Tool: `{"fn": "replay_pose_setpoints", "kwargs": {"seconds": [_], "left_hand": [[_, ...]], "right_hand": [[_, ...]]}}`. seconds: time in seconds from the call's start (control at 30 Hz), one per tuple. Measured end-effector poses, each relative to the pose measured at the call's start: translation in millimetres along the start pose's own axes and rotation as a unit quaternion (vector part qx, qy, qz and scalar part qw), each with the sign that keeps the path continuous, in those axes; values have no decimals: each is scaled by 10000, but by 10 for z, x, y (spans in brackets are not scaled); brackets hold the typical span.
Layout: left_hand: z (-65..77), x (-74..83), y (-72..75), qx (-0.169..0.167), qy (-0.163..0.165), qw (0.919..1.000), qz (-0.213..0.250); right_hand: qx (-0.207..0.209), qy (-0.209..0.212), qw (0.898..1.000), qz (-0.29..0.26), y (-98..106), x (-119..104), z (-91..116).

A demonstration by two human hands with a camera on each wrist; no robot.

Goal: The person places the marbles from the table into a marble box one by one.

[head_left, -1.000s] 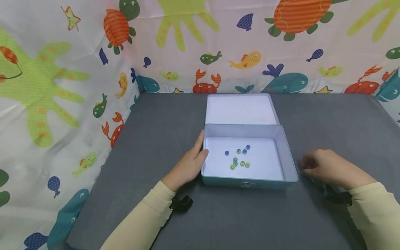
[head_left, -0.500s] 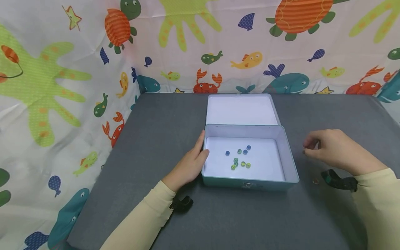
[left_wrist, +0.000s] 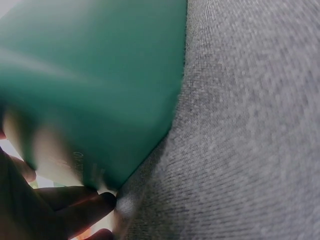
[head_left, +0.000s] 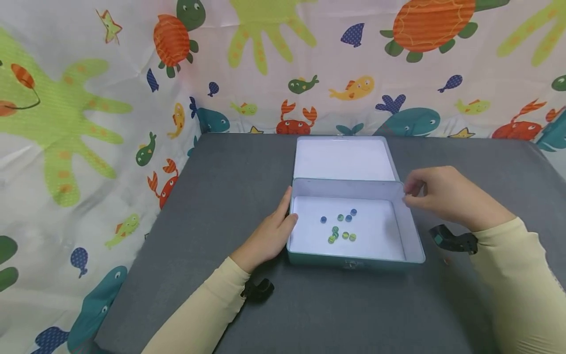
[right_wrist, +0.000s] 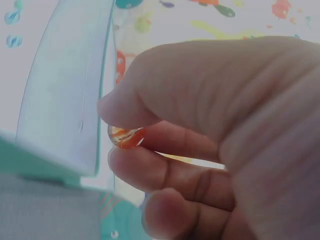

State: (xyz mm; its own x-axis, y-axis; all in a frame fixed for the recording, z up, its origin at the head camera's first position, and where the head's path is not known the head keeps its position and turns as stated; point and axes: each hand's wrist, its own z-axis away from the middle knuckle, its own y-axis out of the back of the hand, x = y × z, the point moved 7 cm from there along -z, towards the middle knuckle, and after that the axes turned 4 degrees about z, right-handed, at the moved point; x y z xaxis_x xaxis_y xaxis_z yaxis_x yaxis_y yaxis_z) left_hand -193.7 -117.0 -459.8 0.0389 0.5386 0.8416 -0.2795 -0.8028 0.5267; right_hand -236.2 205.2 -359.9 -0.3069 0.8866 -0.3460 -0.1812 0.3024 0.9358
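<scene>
A teal-green tin box (head_left: pixel 353 264) with a white inside stands on the table, its lid (head_left: pixel 347 158) lying open toward the back. Several blue, green and yellow-green marbles (head_left: pixel 345 235) are spread over its floor. My left hand (head_left: pixel 267 236) grips the box's left wall, thumb over the rim and fingers along the outside; in the left wrist view the fingers (left_wrist: pixel 85 210) press at the green wall. Beside the box's right rim is my right hand (head_left: pixel 446 196). Its thumb and fingers pinch a clear marble with orange swirls (right_wrist: pixel 126 137), hidden in the head view.
A small orange-brown round thing (head_left: pixel 446 261) lies on the grey table (head_left: pixel 230 196) near the right forearm. Behind and to the left hangs a cloth (head_left: pixel 261 98) printed with sea animals. Black straps (head_left: pixel 455 240) sit at both wrists.
My right hand has risen off the table at the right and moved left and farther back to the box's right rim. The left hand keeps its grip on the box.
</scene>
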Motion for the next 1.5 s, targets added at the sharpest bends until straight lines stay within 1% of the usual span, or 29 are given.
{"fn": "replay_pose_setpoints", "kwargs": {"seconds": [0.17,0.3,0.5,0.77,0.93,1.17,1.27,1.5], "left_hand": [[63,-55,-90,-145,159,9997,90],[105,-92,-132,-154,156,9997,147],[98,-109,-138,-100,27,9998,169],[74,-81,-133,-105,21,9998,169],[52,-33,-108,-114,-26,9999,105],[15,1,-71,-98,-5,9999,43],[15,12,-48,-73,-41,10000,25],[4,21,13,12,-74,10000,-21]], "right_hand": [[-152,80,9996,-213,-127,-149,-68],[-79,241,9995,-190,-162,-293,-132],[-13,540,9983,-228,-188,-524,-264],[-190,776,9952,-558,-348,-733,-458],[-315,891,9941,-534,-475,-815,-563],[-674,836,9938,-292,-646,-836,-646],[-756,1009,9917,-250,-690,-864,-679],[-711,1494,9862,-54,-763,-927,-770]]}}
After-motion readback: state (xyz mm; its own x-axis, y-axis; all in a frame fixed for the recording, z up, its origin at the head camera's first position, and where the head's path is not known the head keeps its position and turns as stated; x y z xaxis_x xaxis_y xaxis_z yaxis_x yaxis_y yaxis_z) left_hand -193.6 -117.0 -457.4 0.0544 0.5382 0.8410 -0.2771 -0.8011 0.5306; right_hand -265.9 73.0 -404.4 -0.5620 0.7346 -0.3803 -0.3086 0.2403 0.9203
